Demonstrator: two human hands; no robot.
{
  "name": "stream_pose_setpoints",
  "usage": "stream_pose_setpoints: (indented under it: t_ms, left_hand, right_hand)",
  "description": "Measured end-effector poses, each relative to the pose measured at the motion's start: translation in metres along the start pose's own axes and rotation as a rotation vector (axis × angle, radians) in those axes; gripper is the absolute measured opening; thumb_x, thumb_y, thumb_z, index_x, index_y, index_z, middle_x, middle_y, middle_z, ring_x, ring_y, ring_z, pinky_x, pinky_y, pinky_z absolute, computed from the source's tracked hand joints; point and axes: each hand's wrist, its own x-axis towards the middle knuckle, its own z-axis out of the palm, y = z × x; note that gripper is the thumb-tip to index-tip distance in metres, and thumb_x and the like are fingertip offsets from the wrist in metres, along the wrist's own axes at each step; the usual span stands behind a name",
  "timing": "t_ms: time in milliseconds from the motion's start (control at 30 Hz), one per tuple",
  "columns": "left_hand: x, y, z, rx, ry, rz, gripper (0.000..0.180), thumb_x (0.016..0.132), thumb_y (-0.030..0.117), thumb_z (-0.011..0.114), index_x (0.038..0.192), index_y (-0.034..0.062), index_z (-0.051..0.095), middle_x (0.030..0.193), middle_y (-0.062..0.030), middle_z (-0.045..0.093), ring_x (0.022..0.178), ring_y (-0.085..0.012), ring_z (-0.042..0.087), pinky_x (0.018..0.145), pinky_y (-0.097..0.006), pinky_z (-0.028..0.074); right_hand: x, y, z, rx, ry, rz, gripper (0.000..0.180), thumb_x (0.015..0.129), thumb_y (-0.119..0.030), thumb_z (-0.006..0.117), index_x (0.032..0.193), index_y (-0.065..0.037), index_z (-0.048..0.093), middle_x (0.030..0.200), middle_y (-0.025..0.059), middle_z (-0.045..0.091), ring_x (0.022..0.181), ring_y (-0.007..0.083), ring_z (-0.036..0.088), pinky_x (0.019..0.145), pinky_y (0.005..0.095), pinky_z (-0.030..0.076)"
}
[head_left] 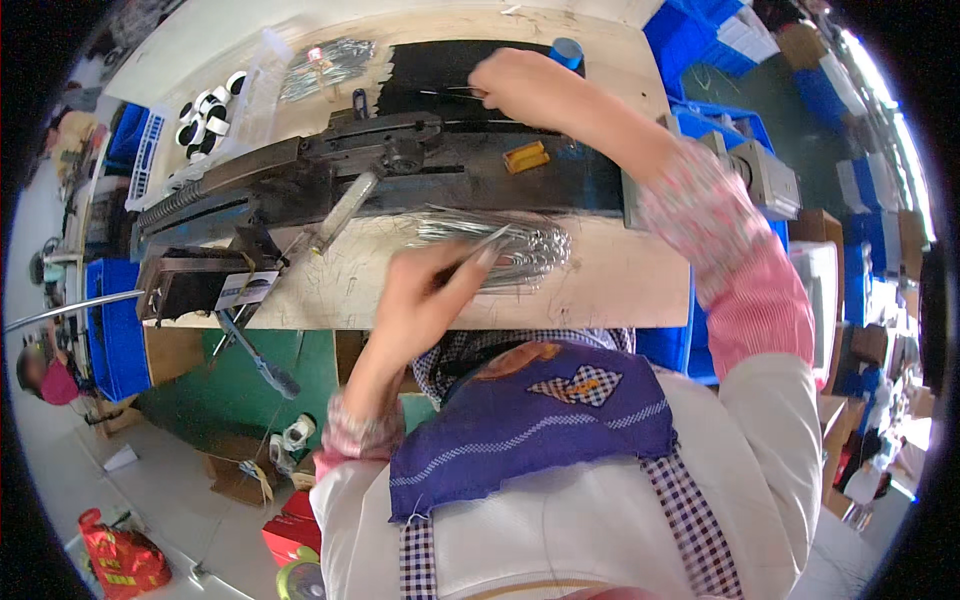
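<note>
My left hand [425, 300] is at the left side of a pile of thin, shiny metal wire pieces [535, 250], several of them with looped ends. Its thumb and forefinger are pinched on a wire piece that sticks out toward the pile. Farther off, my right hand [520, 88] reaches over a black mat [425, 65]. It pinches a thin wire piece [455, 91] that points left from its fingertips. Between my hands lies a long dark metal bench fixture [330, 155] with a clear-sleeved lever [347, 208].
A small yellow box [526, 157] sits on the fixture's base. Behind it are a blue round container [567, 53] and a second wire heap [330, 70]. White-and-black rolls [208, 120] fill a clear bin at the left. A blue-handled tool [270, 375] hangs off the table edge.
</note>
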Motion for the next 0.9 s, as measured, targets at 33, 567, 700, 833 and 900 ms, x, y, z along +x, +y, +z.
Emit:
stream_pose_setpoints:
  t_ms: [33,567,700,833,900]
  left_hand:
    - [0.021,-0.006,0.008,0.057,-0.022,0.005,0.021,0.088,0.017,0.058,0.085,-0.0019,0.067,0.065,-0.0125,0.062,0.054,-0.0185,0.056,0.052,-0.030,0.043]
    - [0.103,-0.003,-0.019,1.240,0.279,0.727,0.002,0.068,0.014,0.061,0.068,0.0130,0.063,0.074,0.0021,0.058,0.083,-0.0150,0.055,0.073,-0.033,0.039]
    - [0.088,-0.008,-0.036,1.134,0.646,0.830,0.017,0.068,0.009,0.063,0.085,0.0120,0.068,0.080,0.0021,0.058,0.080,-0.0174,0.055,0.073,-0.033,0.042]
    - [0.024,-0.036,0.019,-0.087,0.716,0.152,0.025,0.096,0.023,0.052,0.091,0.0035,0.067,0.072,-0.0059,0.061,0.057,-0.0133,0.053,0.052,-0.022,0.040]
    - [0.015,-0.067,0.019,-1.171,0.221,-0.150,0.046,0.099,0.041,0.040,0.084,0.0034,0.062,0.062,-0.0029,0.052,0.045,-0.0114,0.043,0.043,-0.023,0.033]
  right_hand:
    - [0.021,-0.013,-0.001,-0.039,-0.223,0.077,0.025,0.078,-0.016,0.065,0.097,0.000,0.062,0.088,0.0172,0.062,0.089,0.0349,0.060,0.076,0.0423,0.048]
    - [-0.049,-0.018,-0.016,0.456,0.325,-0.232,0.013,0.079,-0.014,0.064,0.086,-0.003,0.063,0.079,0.0119,0.064,0.076,0.0326,0.062,0.068,0.0363,0.050]
    - [-0.038,-0.026,-0.011,0.617,0.447,-0.225,0.014,0.080,-0.016,0.063,0.088,-0.005,0.065,0.082,0.0122,0.065,0.077,0.0319,0.063,0.069,0.0360,0.051]
    - [-0.024,-0.036,-0.002,0.629,0.398,-0.141,0.018,0.082,-0.020,0.064,0.090,-0.004,0.068,0.083,0.0122,0.067,0.075,0.0281,0.064,0.071,0.0334,0.051]
    - [-0.015,-0.036,0.004,0.616,0.322,-0.159,0.021,0.081,-0.021,0.066,0.090,-0.002,0.068,0.080,0.0126,0.067,0.072,0.0263,0.064,0.070,0.0317,0.050]
